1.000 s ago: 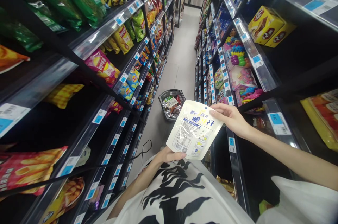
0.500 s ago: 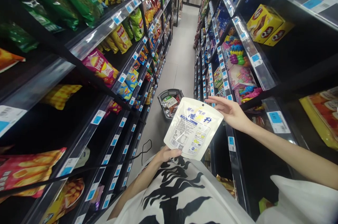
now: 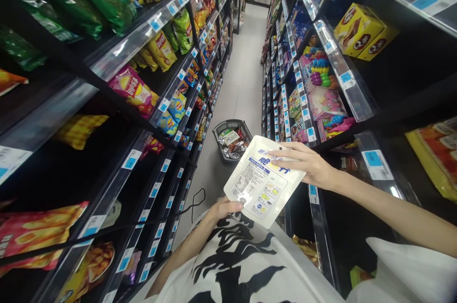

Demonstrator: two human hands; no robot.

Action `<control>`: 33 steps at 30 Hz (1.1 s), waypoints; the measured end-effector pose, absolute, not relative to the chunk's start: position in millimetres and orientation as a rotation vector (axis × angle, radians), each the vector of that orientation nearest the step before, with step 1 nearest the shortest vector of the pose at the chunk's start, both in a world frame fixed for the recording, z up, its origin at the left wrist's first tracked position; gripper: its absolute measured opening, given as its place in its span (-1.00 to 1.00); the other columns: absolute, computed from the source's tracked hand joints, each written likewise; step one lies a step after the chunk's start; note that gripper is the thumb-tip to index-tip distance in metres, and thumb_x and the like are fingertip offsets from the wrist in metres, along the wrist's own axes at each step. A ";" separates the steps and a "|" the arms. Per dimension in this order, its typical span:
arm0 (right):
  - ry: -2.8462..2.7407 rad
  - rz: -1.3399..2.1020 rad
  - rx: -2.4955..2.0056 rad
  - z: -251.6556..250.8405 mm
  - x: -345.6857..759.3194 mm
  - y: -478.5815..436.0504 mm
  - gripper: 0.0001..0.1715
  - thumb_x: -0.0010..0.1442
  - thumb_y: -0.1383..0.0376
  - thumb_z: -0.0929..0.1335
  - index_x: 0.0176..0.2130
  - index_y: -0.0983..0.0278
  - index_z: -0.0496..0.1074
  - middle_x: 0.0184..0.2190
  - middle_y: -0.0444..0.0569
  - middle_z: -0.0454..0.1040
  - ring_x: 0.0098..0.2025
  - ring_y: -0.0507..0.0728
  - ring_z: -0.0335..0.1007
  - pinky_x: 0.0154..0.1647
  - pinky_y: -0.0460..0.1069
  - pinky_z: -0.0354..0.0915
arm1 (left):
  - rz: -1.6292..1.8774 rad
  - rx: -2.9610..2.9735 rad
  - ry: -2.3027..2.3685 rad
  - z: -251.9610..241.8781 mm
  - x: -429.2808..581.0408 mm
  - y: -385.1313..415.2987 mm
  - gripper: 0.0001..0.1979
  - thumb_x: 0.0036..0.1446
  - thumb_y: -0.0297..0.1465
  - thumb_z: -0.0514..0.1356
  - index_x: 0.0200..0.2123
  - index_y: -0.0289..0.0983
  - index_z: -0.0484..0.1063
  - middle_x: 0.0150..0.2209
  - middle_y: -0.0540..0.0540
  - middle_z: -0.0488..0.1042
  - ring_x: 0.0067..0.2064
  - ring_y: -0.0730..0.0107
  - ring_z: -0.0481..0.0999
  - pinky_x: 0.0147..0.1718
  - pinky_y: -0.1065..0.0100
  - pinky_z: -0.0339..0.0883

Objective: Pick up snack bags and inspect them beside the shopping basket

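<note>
The white pouch (image 3: 266, 181) is held up in front of the person's body, near side of the aisle, tilted so its printed back faces the wearer; this pose seems suited to keeping the small text readable. The left hand (image 3: 223, 208) is closed on its near left corner, thumb on top, probably bearing the weight from below without covering the panel. The right hand (image 3: 310, 165) has its fingers loosely extended across the far right corner, partly over the large lettering, perhaps to steady it; its thumb is out of sight, so I cannot tell how firmly it grips. What the pouch contains does not show.

Beyond it, to the left, a dark shopping basket (image 3: 228, 125) stands upright on the floor (image 3: 246, 55), apparently set there to free both hands. Shiny packets (image 3: 233, 145) lie inside, one bearing a pale label.

Farther out, the left shelves carry a pink chip bag (image 3: 134, 91) among others; the right shelves hold yellow boxes (image 3: 362, 32), placed near the shelf's front edge.
</note>
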State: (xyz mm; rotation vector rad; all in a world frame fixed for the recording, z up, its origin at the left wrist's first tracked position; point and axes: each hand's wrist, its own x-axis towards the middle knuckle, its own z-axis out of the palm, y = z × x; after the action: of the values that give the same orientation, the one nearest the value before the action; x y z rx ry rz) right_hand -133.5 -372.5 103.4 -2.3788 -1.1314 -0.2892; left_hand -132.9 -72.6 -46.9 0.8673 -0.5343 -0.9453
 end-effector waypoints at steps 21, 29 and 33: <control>-0.335 0.052 -2.286 121.7 -141.0 -353.1 -0.64 0.08 0.04 0.54 -0.19 0.20 0.62 -0.16 0.02 0.63 -0.14 0.25 0.58 -0.12 0.12 0.52 | -0.631 0.854 -0.262 -17.0 -119.3 -88.9 -0.42 0.20 -0.05 0.27 0.19 -0.23 0.47 0.26 -0.27 0.39 0.24 -0.09 0.41 0.21 0.01 0.26; -0.156 0.250 -2.173 123.9 -138.2 -352.9 -0.42 0.12 0.05 0.51 0.06 0.21 0.45 -0.16 -0.01 0.62 -0.22 0.22 0.59 -0.25 0.07 0.52 | -0.688 0.881 -0.345 -24.0 -126.1 -87.3 -0.21 0.10 0.21 0.19 0.09 -0.34 0.50 0.02 -0.29 0.55 0.10 -0.12 0.49 0.07 0.08 0.35; -0.150 0.269 -2.173 120.0 -136.5 -356.0 -0.42 0.18 0.06 0.48 0.14 0.17 0.43 -0.14 0.00 0.60 -0.24 0.21 0.57 -0.28 0.09 0.52 | -0.797 1.101 -0.622 -13.2 -128.1 -86.3 -0.20 0.04 0.03 0.38 0.24 -0.30 0.35 0.08 -0.26 0.48 0.03 0.02 0.49 -0.05 0.24 0.37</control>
State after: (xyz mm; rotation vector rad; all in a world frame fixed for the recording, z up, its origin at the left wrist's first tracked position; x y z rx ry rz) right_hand -136.5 -356.0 120.0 -2.1729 -0.1496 0.2686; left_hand -128.1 -86.3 -13.2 1.1010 -0.6219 -0.7966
